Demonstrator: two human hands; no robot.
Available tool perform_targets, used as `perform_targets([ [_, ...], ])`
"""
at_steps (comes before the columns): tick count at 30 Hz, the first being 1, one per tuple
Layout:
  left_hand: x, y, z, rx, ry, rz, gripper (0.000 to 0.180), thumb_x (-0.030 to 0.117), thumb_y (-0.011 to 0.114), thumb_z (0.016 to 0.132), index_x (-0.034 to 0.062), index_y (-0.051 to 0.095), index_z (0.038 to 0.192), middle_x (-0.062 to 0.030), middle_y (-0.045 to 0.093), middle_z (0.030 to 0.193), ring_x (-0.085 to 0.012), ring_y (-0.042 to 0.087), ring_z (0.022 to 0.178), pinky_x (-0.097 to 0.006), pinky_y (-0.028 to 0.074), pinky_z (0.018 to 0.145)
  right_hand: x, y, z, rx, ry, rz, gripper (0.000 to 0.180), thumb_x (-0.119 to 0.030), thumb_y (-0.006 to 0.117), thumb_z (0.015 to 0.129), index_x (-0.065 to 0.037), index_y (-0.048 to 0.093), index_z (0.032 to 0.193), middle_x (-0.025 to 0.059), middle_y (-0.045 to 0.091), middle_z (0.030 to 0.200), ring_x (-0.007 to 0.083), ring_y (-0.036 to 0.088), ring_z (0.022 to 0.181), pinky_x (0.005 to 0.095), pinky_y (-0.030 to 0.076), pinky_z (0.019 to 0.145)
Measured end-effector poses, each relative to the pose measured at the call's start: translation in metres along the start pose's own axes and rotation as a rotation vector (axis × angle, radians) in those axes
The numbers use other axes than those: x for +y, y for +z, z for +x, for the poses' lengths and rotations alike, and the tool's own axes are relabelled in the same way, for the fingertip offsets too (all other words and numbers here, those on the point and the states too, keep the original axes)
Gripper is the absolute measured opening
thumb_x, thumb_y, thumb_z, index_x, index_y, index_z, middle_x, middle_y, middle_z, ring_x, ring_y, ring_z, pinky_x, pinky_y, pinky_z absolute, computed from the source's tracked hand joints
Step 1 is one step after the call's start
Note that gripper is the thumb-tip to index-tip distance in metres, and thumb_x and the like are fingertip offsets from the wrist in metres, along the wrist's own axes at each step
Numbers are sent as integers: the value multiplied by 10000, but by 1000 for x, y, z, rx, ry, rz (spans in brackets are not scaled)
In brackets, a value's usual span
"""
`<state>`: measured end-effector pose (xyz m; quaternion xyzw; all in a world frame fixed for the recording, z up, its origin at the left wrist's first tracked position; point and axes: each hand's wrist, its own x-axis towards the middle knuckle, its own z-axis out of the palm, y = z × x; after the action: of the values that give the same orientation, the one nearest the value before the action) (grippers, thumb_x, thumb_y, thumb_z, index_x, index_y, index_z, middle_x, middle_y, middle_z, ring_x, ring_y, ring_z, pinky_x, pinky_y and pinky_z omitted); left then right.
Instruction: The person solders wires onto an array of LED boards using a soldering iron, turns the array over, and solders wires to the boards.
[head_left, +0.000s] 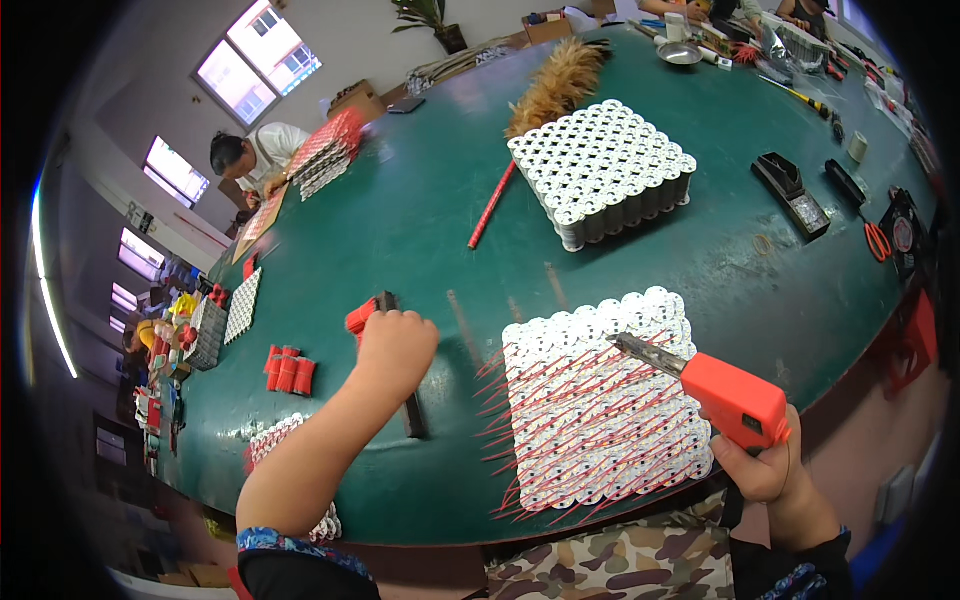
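Note:
My right hand (770, 465) is wrapped round the grip of a red pistol-shaped soldering gun (735, 400). The gun's metal tip points left, over the upper part of a white block of round cells (600, 440). Many thin red wires lie slantwise across this block and stick out past its left side. To the left, my left hand (400, 350) is closed, knuckles up, above a dark bar (414, 415). A red bundle (361, 316) shows just beyond its fingers. The hand hides what its fingers hold, if anything.
Farther back on the green table (400, 200) stands another white cell block (605, 165), beside a feather duster (560, 85). Red bundles (290, 370) lie at left. A black tray (790, 195) and orange-handled scissors (877, 241) are at right. A person (260, 155) works across the table.

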<state>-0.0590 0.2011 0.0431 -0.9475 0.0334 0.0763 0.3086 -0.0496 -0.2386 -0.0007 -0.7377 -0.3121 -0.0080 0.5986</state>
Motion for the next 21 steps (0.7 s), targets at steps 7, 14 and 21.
perform_targets([
  [7, 27, -1, -2, 360, -39, -645, 122, 87, 646, 902, 105, 718, 999, -94, 681, 873, -338, 683, 819, -415, 545, 697, -5, 0, 18, -52, 100, 86, 490, -69, 775, 781, 35, 626, 1236, 108, 719, 969, 168, 678, 802, 301, 532, 750],
  [14, 67, -17, 8, 585, 14, -701, 190, 39, 656, 815, 68, 716, 994, -89, 625, 855, -302, 655, 782, -408, 528, 665, -24, 2, 62, -217, 236, 148, 498, -69, 777, 806, 21, 623, 1270, 92, 719, 1024, 144, 661, 883, 311, 528, 810],
  [21, 84, -2, 8, 623, 48, -715, 208, 67, 652, 789, 64, 718, 987, -60, 604, 818, -265, 625, 715, -401, 492, 617, -9, 17, 84, -351, 127, 32, 427, -94, 767, 829, 10, 644, 1224, 133, 695, 1037, 223, 691, 881, 333, 542, 806],
])
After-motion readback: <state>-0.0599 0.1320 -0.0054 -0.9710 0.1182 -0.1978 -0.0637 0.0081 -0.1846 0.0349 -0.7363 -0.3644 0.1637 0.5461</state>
